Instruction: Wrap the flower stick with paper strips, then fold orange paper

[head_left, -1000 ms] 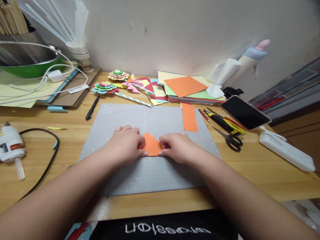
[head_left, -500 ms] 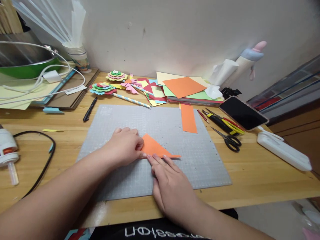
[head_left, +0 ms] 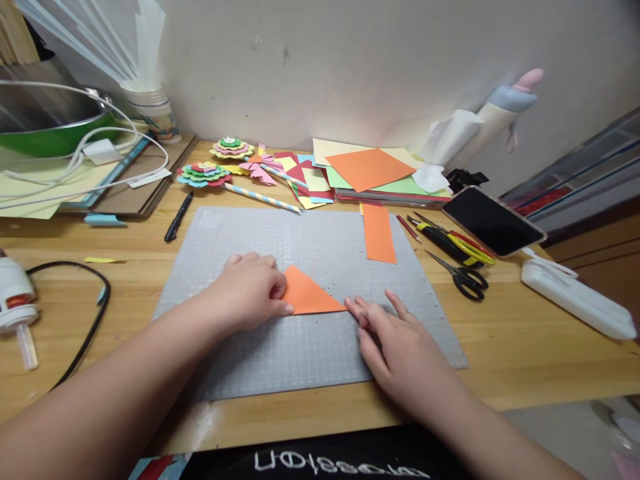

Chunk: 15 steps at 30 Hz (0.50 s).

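Observation:
A folded piece of orange paper (head_left: 311, 295), triangular in its visible part, lies on the grey cutting mat (head_left: 280, 360). My left hand (head_left: 255, 290) covers the paper's left end, with the fingers curled and the thumb on the lower edge. At the thin right tip, my right hand (head_left: 395, 333) rests with its fingers extended, the fingertips touching the tip and part of it hidden under them. An orange paper strip (head_left: 380, 233) sits at the mat's upper right.
Scissors (head_left: 467, 280), a utility knife (head_left: 443, 243) and a phone (head_left: 493, 220) lie on the right. Paper flowers (head_left: 205, 175) and stacked coloured paper (head_left: 370, 170) line the wall. A black pen (head_left: 179, 217) and a glue gun (head_left: 17, 297) are on the left.
My right hand has slid right along the paper's lower edge to its tip. That edge now looks flatter. My left hand has stayed in place.

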### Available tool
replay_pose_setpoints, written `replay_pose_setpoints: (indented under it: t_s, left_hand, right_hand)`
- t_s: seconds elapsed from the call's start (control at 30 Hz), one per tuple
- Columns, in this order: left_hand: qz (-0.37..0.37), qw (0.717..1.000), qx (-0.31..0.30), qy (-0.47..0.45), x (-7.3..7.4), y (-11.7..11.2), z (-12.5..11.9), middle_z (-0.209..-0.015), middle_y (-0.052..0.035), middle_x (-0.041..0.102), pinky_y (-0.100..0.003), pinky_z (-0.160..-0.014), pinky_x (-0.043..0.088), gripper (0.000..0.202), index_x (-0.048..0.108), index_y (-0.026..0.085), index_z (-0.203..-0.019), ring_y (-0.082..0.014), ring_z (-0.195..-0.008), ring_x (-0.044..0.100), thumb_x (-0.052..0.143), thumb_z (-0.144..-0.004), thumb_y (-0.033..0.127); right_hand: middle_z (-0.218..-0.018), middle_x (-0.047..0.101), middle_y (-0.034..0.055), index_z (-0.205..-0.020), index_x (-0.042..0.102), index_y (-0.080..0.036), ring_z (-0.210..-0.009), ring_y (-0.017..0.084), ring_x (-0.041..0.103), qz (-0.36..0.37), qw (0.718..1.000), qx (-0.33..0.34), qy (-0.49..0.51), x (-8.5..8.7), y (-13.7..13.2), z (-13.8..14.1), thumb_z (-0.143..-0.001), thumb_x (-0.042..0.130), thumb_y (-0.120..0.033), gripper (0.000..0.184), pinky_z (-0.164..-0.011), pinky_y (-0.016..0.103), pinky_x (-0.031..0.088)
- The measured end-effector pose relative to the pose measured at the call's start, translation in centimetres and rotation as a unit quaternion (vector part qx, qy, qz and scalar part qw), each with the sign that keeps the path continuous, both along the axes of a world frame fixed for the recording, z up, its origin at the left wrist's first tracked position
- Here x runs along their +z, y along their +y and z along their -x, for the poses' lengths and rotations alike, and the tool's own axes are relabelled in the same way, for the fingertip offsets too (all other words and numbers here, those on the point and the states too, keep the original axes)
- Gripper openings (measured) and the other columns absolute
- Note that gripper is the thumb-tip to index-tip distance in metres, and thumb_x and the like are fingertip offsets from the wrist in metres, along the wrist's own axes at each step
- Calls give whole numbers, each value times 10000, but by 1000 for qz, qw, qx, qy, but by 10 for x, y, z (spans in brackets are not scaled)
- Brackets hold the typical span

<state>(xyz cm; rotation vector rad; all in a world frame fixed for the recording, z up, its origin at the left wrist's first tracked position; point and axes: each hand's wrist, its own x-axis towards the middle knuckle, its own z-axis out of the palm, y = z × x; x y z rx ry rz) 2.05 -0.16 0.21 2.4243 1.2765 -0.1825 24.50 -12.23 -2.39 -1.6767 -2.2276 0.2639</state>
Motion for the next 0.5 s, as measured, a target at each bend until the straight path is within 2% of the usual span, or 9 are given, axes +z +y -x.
replay_pose_setpoints:
  t_s: [0.07, 0.13, 0.23, 0.33, 0.4, 0.5]
  left_hand:
    - [-3, 1000, -2, -2, -1, 0, 0, -771, -31, 579, -371, -716, 305, 281, 591, 207, -591, -213, -787, 492, 638, -721, 452]
    - [-9, 1000, -2, -2, -2, 0, 0, -768, -32, 581, -372, -713, 301, 277, 598, 210, -597, -218, -791, 496, 643, -721, 454]
    - [-16, 1000, -3, 0, -4, 1, 1, -764, -30, 579, -369, -714, 302, 289, 598, 212, -595, -224, -796, 496, 650, -724, 465]
    - [-33, 999, 1, -7, -4, -2, 1, -773, -31, 590, -378, -726, 309, 294, 606, 214, -613, -233, -812, 500, 651, -731, 480]
    - [-75, 997, 7, -13, -1, -12, 1, -787, -36, 606, -397, -750, 314, 248, 621, 219, -659, -247, -839, 505, 631, -768, 441]
    - [-177, 984, 21, -11, 5, -40, 1, -873, -58, 628, -422, -790, 321, 160, 656, 238, -791, -264, -898, 516, 528, -863, 303]
  right_hand:
    - [-1114, 694, 105, -1171, 574, -166, -1099, 253, 619, -22, 1000, 7, -8, 8, 0, 10, -863, 410, -152, 349, -1087, 581, 313]
    - [-1200, 654, 106, -1238, 542, -172, -1177, 251, 566, -31, 999, 41, 10, 11, 0, 24, -856, 418, -151, 402, -1099, 565, 298]
    - [-1258, 619, 101, -1328, 472, -141, -1215, 213, 533, 2, 994, 103, 42, 4, 2, 39, -847, 396, -112, 488, -1110, 482, 327]
    - [-1267, 607, 130, -1312, 483, -73, -1228, 218, 519, 28, 993, 108, 40, -6, 6, 44, -827, 368, -82, 498, -1082, 440, 382]
    - [-1247, 619, 124, -1263, 525, -75, -1211, 224, 532, 43, 993, 97, 43, -9, 9, 44, -813, 358, -72, 481, -1068, 432, 400]
    - [-1168, 662, 103, -1204, 569, -100, -1160, 230, 571, 58, 994, 82, 51, -7, 11, 44, -801, 355, -65, 457, -1048, 430, 421]
